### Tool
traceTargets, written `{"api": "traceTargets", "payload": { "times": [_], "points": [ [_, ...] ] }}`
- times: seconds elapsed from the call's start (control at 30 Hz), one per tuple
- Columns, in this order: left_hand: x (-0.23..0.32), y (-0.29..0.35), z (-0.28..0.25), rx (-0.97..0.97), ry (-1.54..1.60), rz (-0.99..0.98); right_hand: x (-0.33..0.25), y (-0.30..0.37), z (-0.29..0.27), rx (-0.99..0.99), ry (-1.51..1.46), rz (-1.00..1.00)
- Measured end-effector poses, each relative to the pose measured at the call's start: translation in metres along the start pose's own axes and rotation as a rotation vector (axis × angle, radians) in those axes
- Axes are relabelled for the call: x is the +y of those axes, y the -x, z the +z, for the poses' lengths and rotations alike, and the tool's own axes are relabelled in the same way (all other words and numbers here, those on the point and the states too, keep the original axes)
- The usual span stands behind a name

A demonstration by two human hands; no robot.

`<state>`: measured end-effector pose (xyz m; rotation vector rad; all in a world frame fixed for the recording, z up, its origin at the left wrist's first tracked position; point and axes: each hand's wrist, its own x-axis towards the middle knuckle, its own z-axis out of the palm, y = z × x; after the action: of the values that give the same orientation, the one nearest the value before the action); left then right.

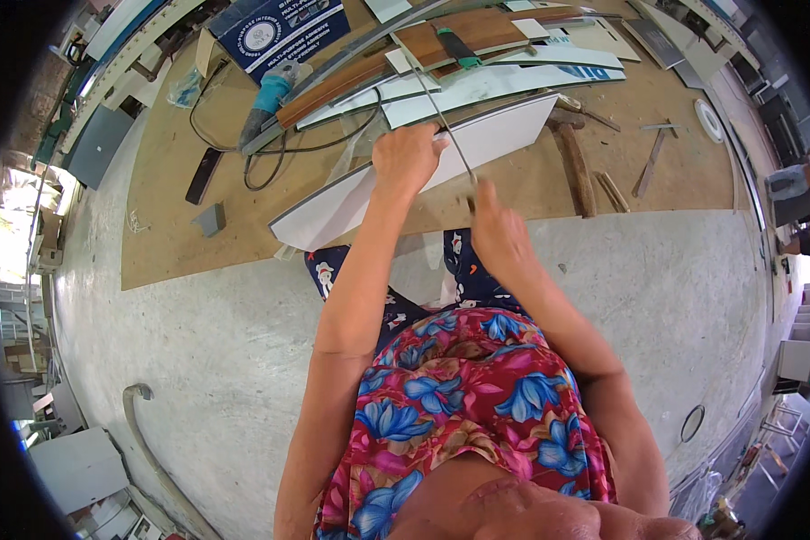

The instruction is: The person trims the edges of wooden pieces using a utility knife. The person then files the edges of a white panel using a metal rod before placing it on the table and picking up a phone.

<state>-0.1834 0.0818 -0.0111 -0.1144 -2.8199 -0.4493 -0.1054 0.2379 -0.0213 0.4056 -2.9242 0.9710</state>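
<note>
A thin metal strip [448, 126] is gripped at its near end by the right hand [498, 229], whose fingers are closed around it just above the edge of the brown board [180, 216]. From this grip the strip runs away from the person, across the white panel [405, 184], toward the stacked offcuts [459, 45] at the far side. The white panel is pressed flat by the left hand [408, 160], palm down, fingers curled over the panel's far edge; nothing is enclosed in this hand. The panel lies slantwise on the board, its lower left corner reaching toward the concrete floor [198, 342].

For the step in hand to be done well, the panel is best kept pinned by steady downward pressure, so that it cannot slide while the strip is drawn along its surface. The strip is best held low and straight, in line with the intended mark or cut.

Beyond the panel, an angle grinder [265, 108] with its black cable [270, 162] is seen at left. A dark flat bar [204, 175] and a small grey block [211, 219] lie near it.
</note>
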Motion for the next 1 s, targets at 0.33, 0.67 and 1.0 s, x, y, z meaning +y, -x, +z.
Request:
{"api": "traceTargets", "payload": {
  "times": [0.33, 0.67, 1.0],
  "points": [
    [-0.003, -0.003, 0.002, -0.061, 0.002, 0.012, -0.008, -0.016, -0.013, -0.113, 0.035, 0.096],
    [0.0, 0.0, 0.002, -0.009, 0.024, 0.026, -0.01, -0.035, -0.006, -0.043, 0.024, 0.012],
    [0.0, 0.001, 0.004, -0.006, 0.03, 0.017, -0.015, -0.04, -0.009, -0.06, 0.037, 0.054]
  ]
}}
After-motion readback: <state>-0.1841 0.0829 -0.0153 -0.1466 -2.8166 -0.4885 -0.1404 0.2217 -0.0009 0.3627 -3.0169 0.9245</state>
